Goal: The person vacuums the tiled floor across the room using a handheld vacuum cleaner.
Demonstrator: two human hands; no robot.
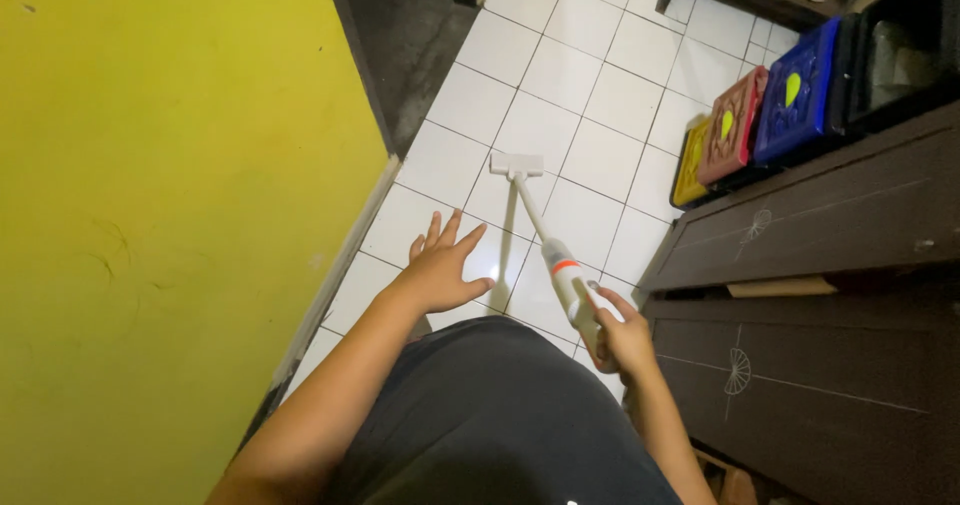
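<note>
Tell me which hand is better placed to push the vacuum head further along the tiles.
The right hand: it already grips the white stick vacuum by its handle. The left hand is spread open in the air, off the vacuum and holding nothing.

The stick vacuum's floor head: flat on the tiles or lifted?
Apparently flat: the floor head sits on the white tile floor, its wand slanting back to the right hand.

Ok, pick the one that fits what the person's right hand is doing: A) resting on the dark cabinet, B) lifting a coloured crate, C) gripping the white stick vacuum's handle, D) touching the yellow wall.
C: the right hand is wrapped round the handle of the white stick vacuum, its head on the tiled floor.
</note>
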